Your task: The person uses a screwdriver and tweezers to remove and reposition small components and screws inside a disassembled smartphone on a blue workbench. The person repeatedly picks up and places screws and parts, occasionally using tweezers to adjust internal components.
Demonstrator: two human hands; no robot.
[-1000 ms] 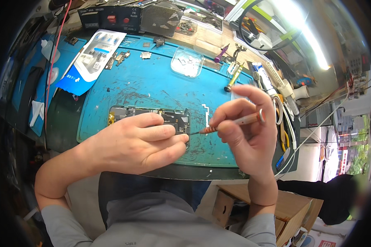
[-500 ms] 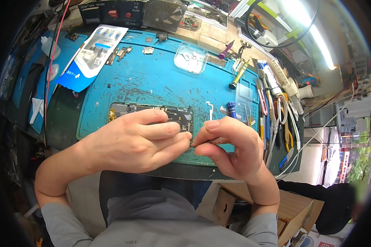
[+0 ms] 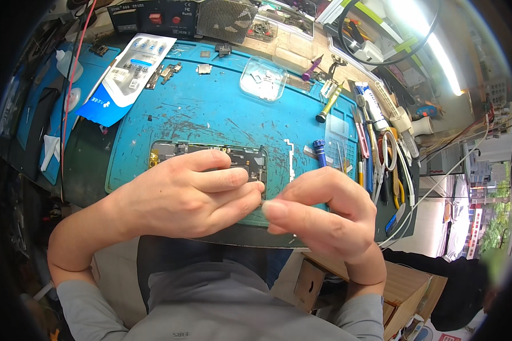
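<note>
Low on the blue mat [image 3: 182, 122], we've got an opened phone [image 3: 247, 157] lying flat, its dark innards bared, with our left hand [image 3: 185, 193] laid across it, fingers bent; whether it grips or merely presses, we can't tell. At the phone's right end, our right hand [image 3: 324, 213] has thumb and forefinger closed together, anything between them hidden from us. Light and stiff, we'd judge, with a smooth rim liable to slip and delicate parts inside, so we'd want our hold on the outer edges, well clear of them.
</note>
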